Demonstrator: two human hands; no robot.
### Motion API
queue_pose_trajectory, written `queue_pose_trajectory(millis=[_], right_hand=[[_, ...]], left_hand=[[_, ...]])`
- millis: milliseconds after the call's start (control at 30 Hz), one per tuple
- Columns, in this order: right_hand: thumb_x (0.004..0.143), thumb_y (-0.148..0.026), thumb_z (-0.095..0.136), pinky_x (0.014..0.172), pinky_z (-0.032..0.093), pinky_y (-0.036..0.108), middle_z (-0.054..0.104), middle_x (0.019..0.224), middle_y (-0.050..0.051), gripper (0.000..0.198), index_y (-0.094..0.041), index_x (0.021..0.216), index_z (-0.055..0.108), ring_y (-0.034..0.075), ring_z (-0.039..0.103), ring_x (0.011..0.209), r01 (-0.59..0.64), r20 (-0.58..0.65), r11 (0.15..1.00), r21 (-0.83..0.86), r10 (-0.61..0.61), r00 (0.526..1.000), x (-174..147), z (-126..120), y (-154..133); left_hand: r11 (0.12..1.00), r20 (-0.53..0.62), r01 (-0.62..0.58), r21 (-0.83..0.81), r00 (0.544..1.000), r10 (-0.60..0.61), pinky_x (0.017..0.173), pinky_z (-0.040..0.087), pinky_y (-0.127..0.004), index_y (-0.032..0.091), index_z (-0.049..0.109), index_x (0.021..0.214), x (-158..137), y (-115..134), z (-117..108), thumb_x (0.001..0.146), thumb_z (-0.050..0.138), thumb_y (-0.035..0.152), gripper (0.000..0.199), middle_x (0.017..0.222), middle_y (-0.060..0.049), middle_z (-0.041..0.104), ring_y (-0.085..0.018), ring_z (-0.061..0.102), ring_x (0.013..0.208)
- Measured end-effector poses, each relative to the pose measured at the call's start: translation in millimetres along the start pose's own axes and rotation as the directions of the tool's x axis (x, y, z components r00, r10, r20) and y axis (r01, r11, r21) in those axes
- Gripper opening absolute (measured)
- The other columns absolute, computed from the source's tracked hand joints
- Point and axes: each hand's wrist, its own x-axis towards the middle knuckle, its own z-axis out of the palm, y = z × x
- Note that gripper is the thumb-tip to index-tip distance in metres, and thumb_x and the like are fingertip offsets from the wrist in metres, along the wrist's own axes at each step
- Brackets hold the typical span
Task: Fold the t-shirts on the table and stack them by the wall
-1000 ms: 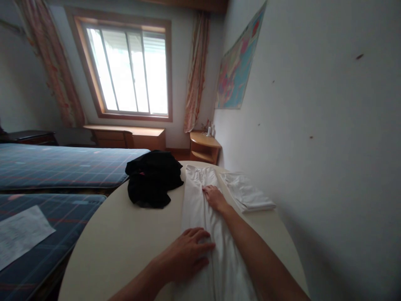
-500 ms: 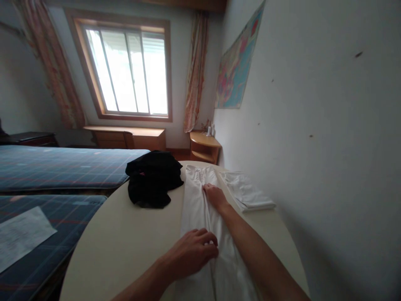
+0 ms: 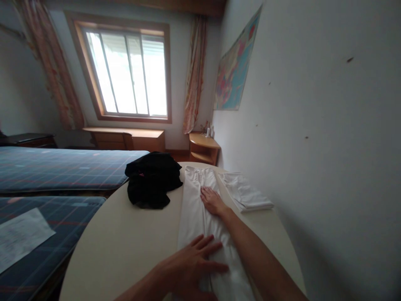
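Observation:
White trousers (image 3: 191,209) lie lengthwise on a round cream table (image 3: 125,246), their gathered waistband at the far end and a crease running down the middle. My right hand (image 3: 213,201) rests flat on the upper part of the trousers, fingers stretched out. Nearer to me, my left hand (image 3: 197,263) is spread wide over the lower part, slightly blurred; whether its palm touches the cloth I cannot tell. To the right lies a folded white garment (image 3: 247,194). A crumpled black garment (image 3: 153,179) sits at the far left of the table.
Two plaid mattresses (image 3: 72,167) stand left of the table, with a sheet of paper (image 3: 25,234) on the nearer one. The white wall (image 3: 313,188) runs close along the right side. A wooden corner shelf (image 3: 203,142) and a desk (image 3: 147,136) are beyond the table.
My left hand has opened from curled, bunched fingers to a wide spread and moved slightly nearer to me. My right hand has flattened onto the trousers.

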Motion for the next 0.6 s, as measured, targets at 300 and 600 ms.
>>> queue_pose_trajectory(millis=[300, 600], right_hand=[[0.098, -0.064, 0.024, 0.120, 0.006, 0.052, 0.015, 0.166, 0.005, 0.072, -0.026, 0.159, 0.022, 0.031, 0.004, 0.153, -0.097, 0.029, 0.995, 0.018, 0.096, 0.995, -10.4, 8.4, -6.2], [0.103, -0.048, 0.026, 0.121, 0.017, 0.049, 0.033, 0.161, 0.006, 0.056, -0.022, 0.149, 0.044, 0.028, 0.021, 0.150, -0.004, -0.070, 0.998, 0.063, 0.009, 0.998, -25.5, -0.1, -11.2]], left_hand=[[1.000, 0.076, 0.008, 0.012, 0.997, -0.008, 0.117, 0.009, -0.068, 0.036, 0.024, 0.156, -0.2, 2.7, 20.1, 0.093, 0.056, 0.049, 0.073, 0.167, -0.008, 0.003, -0.041, 0.003, 0.150], [0.999, 0.087, 0.029, 0.020, 0.996, -0.031, 0.117, 0.005, -0.069, 0.031, 0.018, 0.158, 3.2, 16.1, 19.9, 0.093, 0.050, 0.060, 0.079, 0.166, -0.010, 0.004, -0.040, 0.002, 0.150]])
